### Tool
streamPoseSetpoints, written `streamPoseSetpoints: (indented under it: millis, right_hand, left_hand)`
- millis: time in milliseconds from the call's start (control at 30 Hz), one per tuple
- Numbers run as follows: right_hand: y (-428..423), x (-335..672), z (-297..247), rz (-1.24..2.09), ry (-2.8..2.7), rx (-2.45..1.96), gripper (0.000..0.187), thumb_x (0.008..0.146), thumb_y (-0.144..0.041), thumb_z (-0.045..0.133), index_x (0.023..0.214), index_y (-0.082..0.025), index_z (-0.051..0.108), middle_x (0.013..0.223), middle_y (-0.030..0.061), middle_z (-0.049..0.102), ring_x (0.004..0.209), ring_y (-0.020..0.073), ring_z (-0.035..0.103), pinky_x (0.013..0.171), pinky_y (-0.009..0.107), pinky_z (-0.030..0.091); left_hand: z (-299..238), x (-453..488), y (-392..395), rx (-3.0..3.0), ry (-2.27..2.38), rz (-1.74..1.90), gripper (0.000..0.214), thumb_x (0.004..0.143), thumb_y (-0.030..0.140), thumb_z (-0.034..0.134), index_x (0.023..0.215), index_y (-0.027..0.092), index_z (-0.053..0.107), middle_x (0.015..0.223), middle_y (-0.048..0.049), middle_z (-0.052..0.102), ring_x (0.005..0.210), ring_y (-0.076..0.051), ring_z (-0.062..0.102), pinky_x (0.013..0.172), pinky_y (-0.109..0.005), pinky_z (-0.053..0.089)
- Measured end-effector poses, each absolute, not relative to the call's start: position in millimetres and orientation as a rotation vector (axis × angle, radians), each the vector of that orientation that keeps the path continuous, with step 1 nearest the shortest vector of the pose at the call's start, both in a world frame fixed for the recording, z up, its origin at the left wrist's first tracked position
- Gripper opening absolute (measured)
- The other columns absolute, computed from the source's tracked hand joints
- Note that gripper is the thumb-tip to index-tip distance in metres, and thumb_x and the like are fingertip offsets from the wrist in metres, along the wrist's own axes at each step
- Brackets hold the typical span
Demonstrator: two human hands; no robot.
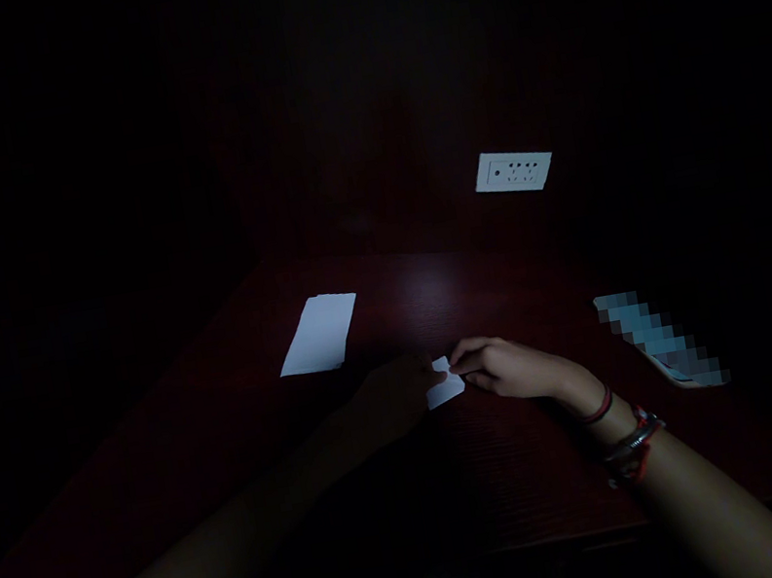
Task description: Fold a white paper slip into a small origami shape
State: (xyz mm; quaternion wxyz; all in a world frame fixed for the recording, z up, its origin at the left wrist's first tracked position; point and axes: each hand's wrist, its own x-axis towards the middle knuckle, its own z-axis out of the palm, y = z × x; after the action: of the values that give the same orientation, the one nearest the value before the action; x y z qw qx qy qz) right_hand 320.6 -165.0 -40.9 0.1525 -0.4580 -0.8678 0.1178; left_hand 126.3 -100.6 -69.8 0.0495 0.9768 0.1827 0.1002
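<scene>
A small piece of white paper (446, 391), which looks folded, is between my two hands at the middle of the dark red table (521, 474). My left hand (400, 393), in deep shadow, grips its left side with the thumb on top. From the right, my right hand (507, 367) pinches the paper's upper right edge between thumb and fingertips. Bracelets circle my right wrist. Farther back on the left lies a stack of white paper sheets (319, 333), apart from both hands.
A flat, phone-like thing (661, 342) with a pixelated surface lies on the table at the right. A white power socket plate (514, 171) is on the dark back panel. The table's front edge runs below my forearms. Most of the surroundings are too dark to make out.
</scene>
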Motion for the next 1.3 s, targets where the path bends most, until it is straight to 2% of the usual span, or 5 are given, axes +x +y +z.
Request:
streamPoseSetpoints:
  millis: [133,300,533,900,1300]
  right_hand:
    - [-164,320,-43,0.369,-2.427,-1.307,0.025,0.072,-0.009,0.045,0.092,-0.016,0.058,0.091,0.0051,0.053,0.083,0.0121,0.05,0.077,0.024,0.039]
    - [-156,320,-53,0.36,-2.212,-1.377,0.031,0.072,-0.018,0.049,0.102,-0.015,0.051,0.086,0.0053,0.052,0.069,0.0101,0.049,0.063,0.023,0.041]
    - [-152,323,-55,0.416,-2.254,-1.314,0.011,0.072,-0.02,0.05,0.076,-0.014,0.059,0.074,0.0026,0.052,0.063,0.0084,0.047,0.058,0.019,0.039]
    - [-156,322,-53,0.415,-2.253,-1.384,0.011,0.071,-0.02,0.049,0.071,-0.013,0.058,0.068,0.0009,0.053,0.058,0.0072,0.046,0.055,0.018,0.035]
    - [-142,317,-63,0.553,-1.94,-1.746,0.013,0.062,-0.026,0.053,0.063,-0.014,0.057,0.061,-0.0014,0.057,0.055,0.0072,0.048,0.051,0.018,0.034]
  left_hand:
    - [-68,126,-99,2.997,0.54,0.271,0.036,0.075,0.015,0.039,0.109,0.023,0.043,0.109,-0.0038,0.046,0.096,-0.016,0.043,0.079,-0.028,0.034]
    - [-56,126,-102,2.938,0.565,0.261,0.032,0.076,0.017,0.038,0.107,0.019,0.044,0.107,-0.0051,0.047,0.092,-0.015,0.045,0.078,-0.026,0.035]
    - [-55,125,-102,2.923,0.554,0.196,0.033,0.074,0.019,0.04,0.107,0.021,0.045,0.105,-0.0043,0.049,0.091,-0.016,0.047,0.078,-0.028,0.035]
    - [-44,124,-105,2.878,0.481,0.124,0.033,0.075,0.019,0.038,0.107,0.024,0.045,0.104,-0.0023,0.05,0.089,-0.014,0.048,0.074,-0.025,0.036]
    - [-52,123,-108,2.948,0.591,0.133,0.039,0.074,0.018,0.038,0.112,0.024,0.039,0.11,-0.0035,0.046,0.096,-0.017,0.045,0.081,-0.032,0.035]
